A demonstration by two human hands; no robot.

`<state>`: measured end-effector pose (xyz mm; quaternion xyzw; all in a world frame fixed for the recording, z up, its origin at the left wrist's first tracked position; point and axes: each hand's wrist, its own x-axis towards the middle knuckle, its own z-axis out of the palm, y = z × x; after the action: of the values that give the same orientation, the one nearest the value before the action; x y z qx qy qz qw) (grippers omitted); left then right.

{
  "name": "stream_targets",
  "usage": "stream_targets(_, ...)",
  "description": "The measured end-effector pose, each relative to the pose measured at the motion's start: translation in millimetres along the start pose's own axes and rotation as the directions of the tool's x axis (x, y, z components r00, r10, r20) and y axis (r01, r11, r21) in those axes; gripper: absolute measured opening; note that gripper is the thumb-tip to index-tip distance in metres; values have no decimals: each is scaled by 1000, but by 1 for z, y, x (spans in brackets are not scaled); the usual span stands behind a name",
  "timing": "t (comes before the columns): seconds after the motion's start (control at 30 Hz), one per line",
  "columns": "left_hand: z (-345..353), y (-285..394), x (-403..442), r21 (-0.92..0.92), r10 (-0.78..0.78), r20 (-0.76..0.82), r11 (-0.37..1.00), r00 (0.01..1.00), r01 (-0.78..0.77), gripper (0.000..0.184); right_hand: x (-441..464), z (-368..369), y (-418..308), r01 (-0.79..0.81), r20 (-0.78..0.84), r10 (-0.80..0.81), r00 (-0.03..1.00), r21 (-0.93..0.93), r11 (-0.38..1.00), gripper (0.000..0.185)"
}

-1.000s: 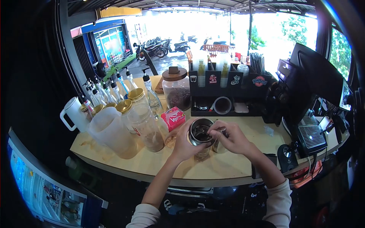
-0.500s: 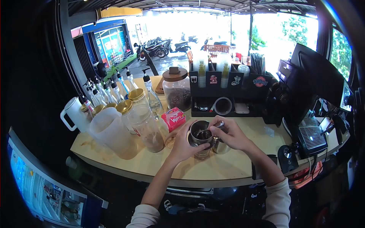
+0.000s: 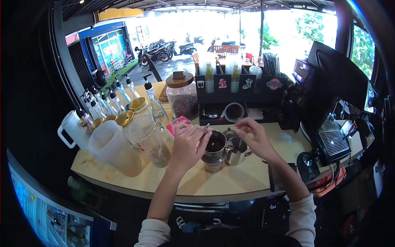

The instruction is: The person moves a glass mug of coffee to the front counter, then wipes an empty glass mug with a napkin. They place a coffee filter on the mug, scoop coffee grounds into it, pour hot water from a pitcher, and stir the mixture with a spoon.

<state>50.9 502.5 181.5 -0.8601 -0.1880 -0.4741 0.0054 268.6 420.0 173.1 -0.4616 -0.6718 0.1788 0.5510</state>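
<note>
A metal drip coffee filter (image 3: 215, 142) sits on top of a small glass (image 3: 212, 166) near the counter's front, with dark contents inside. My left hand (image 3: 187, 145) is at the filter's left rim, fingers pinched on a small metal piece, perhaps a handle; most of it is hidden. To the right, above a steel pitcher (image 3: 237, 154), my right hand (image 3: 256, 139) hovers with fingers bent and apart, nothing visible in them. Partly behind my left hand lies a pink packet (image 3: 177, 123).
Left on the counter (image 3: 230, 183) stand a frosted jug (image 3: 113, 144), a clear plastic jar (image 3: 149, 142), gold-lidded jars and several pump bottles. Behind are a wooden-lidded jar (image 3: 183, 99) and a black cup organizer (image 3: 242, 94). A coffee machine (image 3: 331, 138) stands at right.
My left hand has gone from around the filter to its rim, now pinching the small metal piece. My right hand has left the filter and moved right. The view has shifted slightly.
</note>
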Motion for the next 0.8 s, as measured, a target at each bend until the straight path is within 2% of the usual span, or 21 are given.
stream_targets(0.03, -1, -2, -1, -37, -23, -33, 999, 999, 22, 10, -8, -9, 13, -130, -16, 130, 991, -202, 971, 22)
stream_targets(0.07, -2, -3, -2, -77, -47, -63, 996, 997, 42, 10, -18, -16, 28, -255, -58, 253, 966, -392, 884, 21)
stream_targets(0.1, -5, -3, 0, -93, -57, -77, 994, 995, 50, 11, -30, -24, 46, -257, -59, 255, 965, -396, 882, 21)
stream_targets(0.2, -7, -4, -2, -137, -120, -135, 985, 983, 102, 11, -59, -23, 92, -296, -54, 297, 953, -368, 882, 19)
stream_targets(0.27, -8, -5, -2, -118, -110, -182, 989, 977, 90, 11, -73, -15, 103, -431, -44, 430, 902, -23, 902, 20)
stream_targets(0.3, -8, -4, -3, -131, -147, -203, 984, 968, 122, 11, -77, -10, 98, -423, -30, 427, 904, 85, 902, 22)
stream_targets(0.37, -8, -4, -6, -137, -184, -226, 978, 957, 156, 10, -88, 0, 107, -406, -61, 416, 907, 135, 904, 21)
stream_targets(0.43, -4, -8, -10, -232, -313, -219, 937, 924, 262, 12, -92, 5, 115, -388, -92, 409, 908, 187, 903, 20)
stream_targets(0.5, 0, -12, -15, -249, -339, -216, 926, 916, 284, 13, -92, 6, 117, -294, -204, 344, 917, 240, 925, 22)
stream_targets(0.67, 2, -14, -19, -271, -375, -220, 910, 900, 313, 15, -73, -17, 98, -259, -292, 312, 904, 206, 944, 21)
stream_targets(0.77, 0, -12, -18, -321, -402, -221, 890, 889, 323, 16, -50, -33, 57, -260, -360, 308, 880, 178, 949, 19)
stream_targets(0.8, -1, -12, -18, -318, -401, -212, 890, 891, 325, 16, -40, -34, 39, -193, -341, 261, 903, 221, 956, 17)
